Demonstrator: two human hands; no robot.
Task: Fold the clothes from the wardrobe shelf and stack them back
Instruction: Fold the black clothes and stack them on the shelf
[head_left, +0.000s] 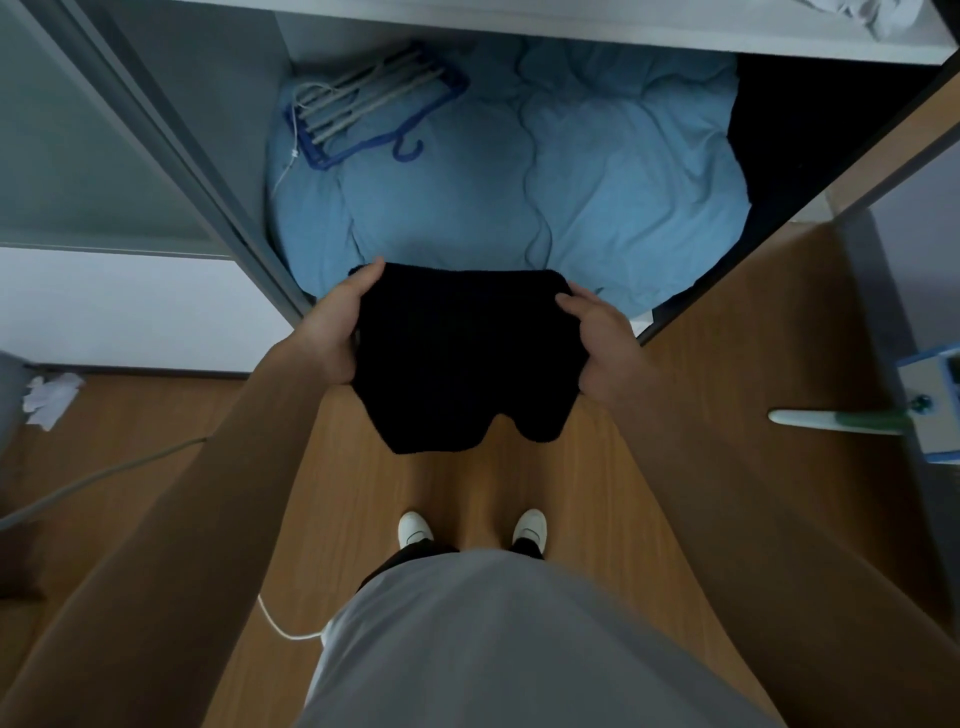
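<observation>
A folded black knitted garment (462, 353) hangs in the air in front of the open wardrobe, above the wooden floor. My left hand (337, 322) grips its left edge, thumb on top. Its right edge is held by my right hand (602, 343), with the thumb over the fabric. The lower end of the garment droops in two lobes. A white wardrobe shelf (623, 26) runs along the top of the view, with a bit of pale crumpled cloth (883, 15) on it at the right.
A light blue duvet (519, 171) fills the wardrobe bottom, with a blue hanger rack (363, 109) on its left. A grey sliding door (104, 130) stands left. A mop-like tool (841, 421) and box (935, 405) sit right. Cables (104, 478) and crumpled paper (49, 397) lie on the floor at left.
</observation>
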